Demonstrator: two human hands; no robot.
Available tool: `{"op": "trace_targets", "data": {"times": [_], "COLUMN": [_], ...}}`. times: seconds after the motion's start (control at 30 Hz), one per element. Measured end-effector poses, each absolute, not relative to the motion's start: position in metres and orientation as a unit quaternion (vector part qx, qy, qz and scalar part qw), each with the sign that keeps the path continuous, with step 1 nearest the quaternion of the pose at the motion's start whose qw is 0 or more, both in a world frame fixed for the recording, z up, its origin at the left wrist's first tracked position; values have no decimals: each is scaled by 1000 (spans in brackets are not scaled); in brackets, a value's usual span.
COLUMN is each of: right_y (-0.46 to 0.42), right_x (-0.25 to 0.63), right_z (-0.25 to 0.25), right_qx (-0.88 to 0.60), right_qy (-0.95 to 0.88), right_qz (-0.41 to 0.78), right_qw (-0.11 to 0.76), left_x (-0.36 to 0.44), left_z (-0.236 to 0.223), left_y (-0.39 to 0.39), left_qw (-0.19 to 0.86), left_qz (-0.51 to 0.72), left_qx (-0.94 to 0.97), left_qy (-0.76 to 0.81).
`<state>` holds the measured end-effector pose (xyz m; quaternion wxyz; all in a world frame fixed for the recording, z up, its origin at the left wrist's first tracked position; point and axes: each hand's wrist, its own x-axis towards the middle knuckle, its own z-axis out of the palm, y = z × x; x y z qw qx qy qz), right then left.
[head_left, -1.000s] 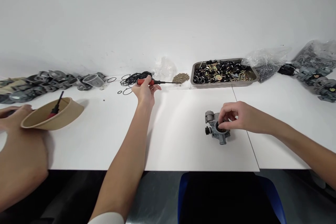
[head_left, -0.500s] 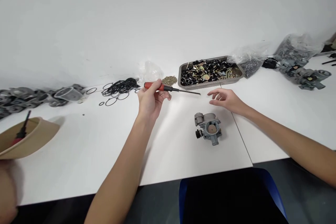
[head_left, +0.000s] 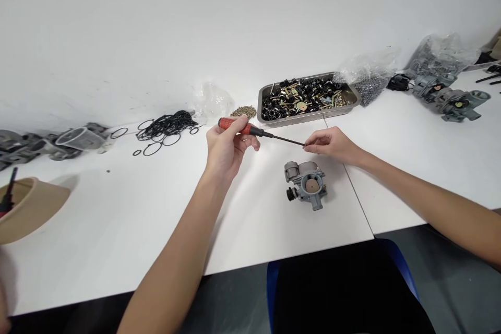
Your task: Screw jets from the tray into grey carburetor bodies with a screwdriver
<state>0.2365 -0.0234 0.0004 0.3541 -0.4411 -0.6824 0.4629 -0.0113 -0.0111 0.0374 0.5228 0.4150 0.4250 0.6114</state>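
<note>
My left hand [head_left: 230,146] is closed round the red and black handle of a screwdriver [head_left: 252,130], whose thin shaft points right and slightly down. At the shaft's end, my right hand [head_left: 332,145] pinches with thumb and fingertips. Those fingers cover the tip, so whatever sits there is too small or hidden to name. Below the shaft, a grey metal carburetor [head_left: 307,188] rests on the white table [head_left: 250,229], its round bore facing me and a black knob on its left side. Neither hand touches it.
Behind stands a metal tray [head_left: 309,119] of mixed small parts, beside a pile of brass-coloured pieces [head_left: 245,111]. Black rubber rings [head_left: 168,128] lie left. Plastic bags [head_left: 368,81] and other carburetors [head_left: 456,102] are right. At left, a beige round holder [head_left: 39,206] contains another screwdriver.
My right hand has moved to the screwdriver's tip and its fingers have closed there. The screwdriver has shifted slightly right. The whole view has shifted a little; the carburetor still rests on the table.
</note>
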Motion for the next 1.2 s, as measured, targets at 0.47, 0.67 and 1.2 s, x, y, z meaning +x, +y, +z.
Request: {"op": "trace_targets", "data": {"times": [0.47,0.67,1.2], "right_y": [-24,-23,-23], "right_x": [238,239,239], "right_z": [1,-3,-4], "right_qx": [-448,-453,-456], "right_qy": [-690,-701,-723], "right_qz": [454,428,393], "right_qw": [344,346,340], "left_x": [-11,-9,-5], "left_z": [36,36,35], "left_y": [-13,-14,-16], "left_qw": [517,514,505], "left_qz": [619,623,621], "left_qx": [434,421,435], "left_qy": [403,413,412]}}
